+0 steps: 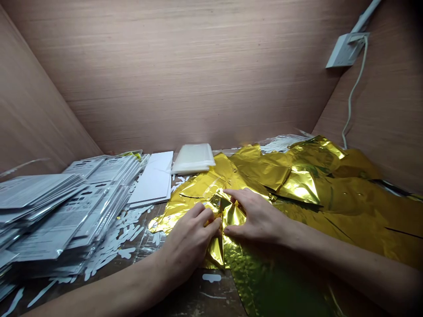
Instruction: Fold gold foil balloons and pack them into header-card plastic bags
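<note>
A crumpled sheet of shiny gold foil (297, 185) covers the right half of the wooden table. My left hand (188, 242) pinches a fold of the gold foil near its left edge, fingers pressed together on it. My right hand (257, 218) lies on the same fold just to the right, index finger stretched along the crease and thumb pressing the foil from below. The two hands almost touch at the fold.
Piles of packaged printed cards (62, 207) fill the left side. White card sheets (153, 178) and a stack of clear bags (193, 158) lie behind the hands. White paper cut-outs (122, 237) litter the table. Wooden walls enclose the space; a socket box (346, 48) with cable hangs on the right wall.
</note>
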Demonstrator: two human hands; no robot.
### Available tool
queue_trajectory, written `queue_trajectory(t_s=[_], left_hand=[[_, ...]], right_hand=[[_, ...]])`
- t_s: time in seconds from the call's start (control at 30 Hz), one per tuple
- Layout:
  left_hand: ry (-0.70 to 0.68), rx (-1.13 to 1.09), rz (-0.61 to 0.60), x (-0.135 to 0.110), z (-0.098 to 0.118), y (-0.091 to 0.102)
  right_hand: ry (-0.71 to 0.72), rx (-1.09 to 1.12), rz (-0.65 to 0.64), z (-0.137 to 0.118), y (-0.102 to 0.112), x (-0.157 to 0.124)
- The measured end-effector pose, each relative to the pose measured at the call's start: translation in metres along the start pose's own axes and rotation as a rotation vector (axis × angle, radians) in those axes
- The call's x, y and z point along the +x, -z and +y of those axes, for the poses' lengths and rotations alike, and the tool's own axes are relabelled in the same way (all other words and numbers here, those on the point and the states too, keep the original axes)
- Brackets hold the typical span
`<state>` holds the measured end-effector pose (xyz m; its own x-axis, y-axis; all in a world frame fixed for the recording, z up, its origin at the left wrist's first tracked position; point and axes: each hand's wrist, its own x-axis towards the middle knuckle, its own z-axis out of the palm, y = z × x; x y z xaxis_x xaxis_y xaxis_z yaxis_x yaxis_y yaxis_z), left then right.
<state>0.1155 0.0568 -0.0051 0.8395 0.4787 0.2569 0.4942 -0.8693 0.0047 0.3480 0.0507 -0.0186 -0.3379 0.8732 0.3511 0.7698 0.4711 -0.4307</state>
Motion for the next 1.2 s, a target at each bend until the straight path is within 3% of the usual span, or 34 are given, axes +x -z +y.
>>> queue_trajectory(t_s=[0.07, 0.23, 0.33, 0.4, 0.57, 0.7, 0.8, 0.9, 1.0, 1.2], left_hand=[[-0.007, -0.016, -0.061, -0.001, 0.0, -0.001], [-0.008, -0.055, -0.079, -0.001, 0.004, 0.0], [0.018, -0.088, -0.045, -0.003, 0.005, -0.002], [0.024, -0.102, -0.005, -0.007, 0.005, -0.005], [-0.037, -0.135, 0.026, -0.018, 0.003, -0.004], [-0.025, 0.059, 0.027, -0.029, 0.003, 0.005], [0.061, 0.166, 0.065, -0.036, 0.003, 0.006], [0.11, 0.05, 0.079, -0.038, 0.001, 0.001], [0.044, -0.144, 0.1, -0.034, -0.004, -0.001], [0.057, -0.419, 0.097, -0.026, -0.025, 0.007]], right_hand=[[-0.029, 0.013, 0.005, -0.001, 0.0, 0.001], [-0.087, 0.182, 0.043, -0.012, 0.003, 0.004], [-0.029, 0.362, 0.072, -0.018, 0.004, 0.002], [0.069, 0.416, 0.003, -0.021, 0.004, -0.001], [0.415, 0.242, -0.196, -0.028, 0.003, -0.005], [0.467, 0.096, -0.261, -0.028, 0.001, -0.006], [0.466, 0.045, -0.31, -0.027, 0.0, -0.007], [0.476, 0.056, -0.321, -0.026, 0.0, -0.008], [0.493, 0.087, -0.334, -0.026, 0.002, -0.008], [0.499, 0.152, -0.399, -0.028, 0.009, -0.006]])
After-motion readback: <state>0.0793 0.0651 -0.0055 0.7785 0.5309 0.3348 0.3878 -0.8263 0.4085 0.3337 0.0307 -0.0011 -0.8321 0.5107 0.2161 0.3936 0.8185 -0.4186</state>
